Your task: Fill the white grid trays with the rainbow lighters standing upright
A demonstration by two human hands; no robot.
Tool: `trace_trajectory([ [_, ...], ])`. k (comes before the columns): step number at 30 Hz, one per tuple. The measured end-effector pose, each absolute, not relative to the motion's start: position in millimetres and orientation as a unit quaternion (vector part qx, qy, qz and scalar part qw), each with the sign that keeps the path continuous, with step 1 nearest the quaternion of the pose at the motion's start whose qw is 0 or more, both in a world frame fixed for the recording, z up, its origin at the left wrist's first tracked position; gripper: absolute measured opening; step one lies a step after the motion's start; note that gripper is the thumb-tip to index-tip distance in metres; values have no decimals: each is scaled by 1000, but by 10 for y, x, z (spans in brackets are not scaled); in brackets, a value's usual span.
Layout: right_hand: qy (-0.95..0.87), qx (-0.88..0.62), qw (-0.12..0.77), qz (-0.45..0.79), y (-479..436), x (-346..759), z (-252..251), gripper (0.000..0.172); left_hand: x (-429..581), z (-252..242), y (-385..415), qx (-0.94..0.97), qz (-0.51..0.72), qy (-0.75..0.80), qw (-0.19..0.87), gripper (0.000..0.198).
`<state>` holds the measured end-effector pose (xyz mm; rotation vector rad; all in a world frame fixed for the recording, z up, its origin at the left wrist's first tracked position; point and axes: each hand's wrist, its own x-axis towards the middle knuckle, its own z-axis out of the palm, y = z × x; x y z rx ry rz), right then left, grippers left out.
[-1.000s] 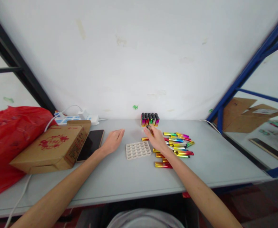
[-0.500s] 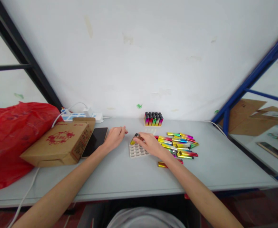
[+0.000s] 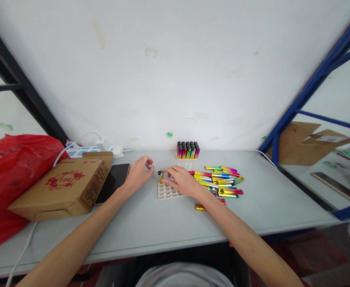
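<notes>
A white tray point(image 3: 166, 194) with rows of small slots lies on the table in front of me. One yellow lighter point(image 3: 160, 177) with a black top stands upright in its back left corner. My right hand point(image 3: 182, 180) is over the tray, thumb and forefinger apart right beside that lighter; whether they touch it I cannot tell. The hand covers the tray's right part. To the left of the tray, my left hand point(image 3: 139, 171) hovers with curled fingers, a gap between thumb and forefinger, holding nothing. Right of my right hand lies a loose pile of shiny coloured lighters point(image 3: 219, 181).
A block of upright lighters point(image 3: 188, 150) stands near the wall. On the left are a black tablet-like device point(image 3: 112, 183), a cardboard box point(image 3: 61, 183), a red plastic bag point(image 3: 16, 179) and a power strip point(image 3: 86, 150). A blue frame point(image 3: 306, 91) rises on the right.
The yellow lighter, tilted in my right hand before, now stands upright in the tray, and the right fingers have parted. My left fingers have curled more. The whole view has shifted slightly.
</notes>
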<state>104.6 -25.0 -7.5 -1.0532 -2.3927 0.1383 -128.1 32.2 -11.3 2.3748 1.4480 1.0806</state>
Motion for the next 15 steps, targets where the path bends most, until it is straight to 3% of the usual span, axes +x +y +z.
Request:
trace_trajectory([
  [8,-794,-461,391,53,-243,1861,281,20,-1351,-77,328,813,357,455,74,13],
  [15,-782,-508,358,41,-543,2324,340,20,-1364,-2,290,798,344,479,122,20],
])
